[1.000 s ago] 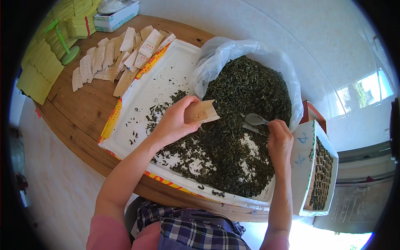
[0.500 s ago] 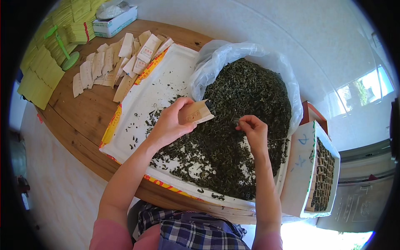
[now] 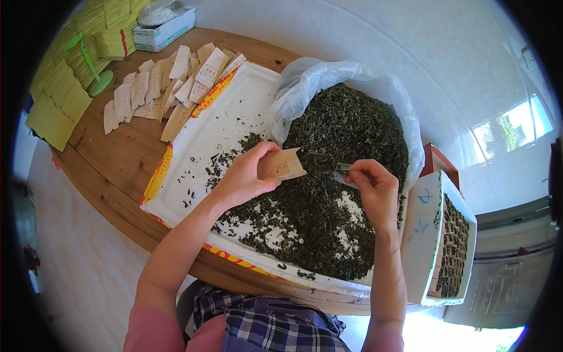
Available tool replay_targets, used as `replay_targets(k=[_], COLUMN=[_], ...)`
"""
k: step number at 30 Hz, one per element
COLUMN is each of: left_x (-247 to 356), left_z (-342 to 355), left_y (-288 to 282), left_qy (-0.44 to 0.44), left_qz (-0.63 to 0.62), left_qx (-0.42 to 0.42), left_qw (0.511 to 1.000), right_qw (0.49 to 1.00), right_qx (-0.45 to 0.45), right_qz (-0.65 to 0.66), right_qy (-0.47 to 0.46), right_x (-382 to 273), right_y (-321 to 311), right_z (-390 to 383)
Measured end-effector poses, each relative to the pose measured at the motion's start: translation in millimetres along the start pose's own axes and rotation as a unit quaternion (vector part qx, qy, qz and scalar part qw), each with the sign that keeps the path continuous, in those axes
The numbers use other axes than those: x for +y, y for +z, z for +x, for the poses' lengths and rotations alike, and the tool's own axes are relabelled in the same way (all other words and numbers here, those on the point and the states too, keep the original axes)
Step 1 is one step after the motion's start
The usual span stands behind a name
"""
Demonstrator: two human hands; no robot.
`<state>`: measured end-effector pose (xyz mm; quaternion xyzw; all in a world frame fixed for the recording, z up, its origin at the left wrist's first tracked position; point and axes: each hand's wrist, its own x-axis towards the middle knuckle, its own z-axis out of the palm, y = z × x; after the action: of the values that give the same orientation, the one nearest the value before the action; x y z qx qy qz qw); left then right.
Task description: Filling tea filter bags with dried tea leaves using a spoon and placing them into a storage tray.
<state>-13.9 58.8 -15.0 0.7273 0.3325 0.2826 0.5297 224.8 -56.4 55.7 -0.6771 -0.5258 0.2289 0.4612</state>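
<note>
My left hand (image 3: 249,176) grips a small brown paper packet (image 3: 286,165), its open mouth facing right. Just right of that mouth, my right hand (image 3: 377,190) pinches the end of a small clear scoop (image 3: 342,168). Dark leaves lie along the scoop, though its outline is hard to tell from the pile behind. Below both hands, dark dried leaves (image 3: 305,217) spread over a white foam tray (image 3: 234,100). More leaves are heaped at a clear plastic bag (image 3: 293,85), which opens onto the tray.
Flat brown packets (image 3: 141,88) lie on the wooden table (image 3: 105,158) at the left. Behind them are stacked yellow packs (image 3: 61,105), a green stand (image 3: 99,83) and a white carton (image 3: 167,32). Upright leaf-filled packets (image 3: 450,252) fill a white foam box (image 3: 421,240) at right.
My right hand has risen slightly and shifted right; the scoop now shows with leaves at the packet's mouth. My left hand has moved a little right with the packet, which has tilted.
</note>
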Motion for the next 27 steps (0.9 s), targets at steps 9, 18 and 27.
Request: replay_targets(k=[9, 18, 27], left_x=[-9, -11, 3], left_z=[-1, -1, -3], left_y=[4, 5, -25], left_qy=[0.025, -0.018, -0.003], left_qz=[-0.099, -0.147, 0.105], left_qx=[-0.038, -0.080, 0.014], left_qw=[0.994, 0.986, 0.994], right_qw=[0.873, 0.855, 0.914], right_qx=[-0.004, 0.024, 0.045], right_qz=[-0.314, -0.314, -0.370], right_qy=[-0.373, -0.412, -0.158], right_x=[-62, -54, 22], right_y=[24, 24, -33], right_z=[-11, -19, -48])
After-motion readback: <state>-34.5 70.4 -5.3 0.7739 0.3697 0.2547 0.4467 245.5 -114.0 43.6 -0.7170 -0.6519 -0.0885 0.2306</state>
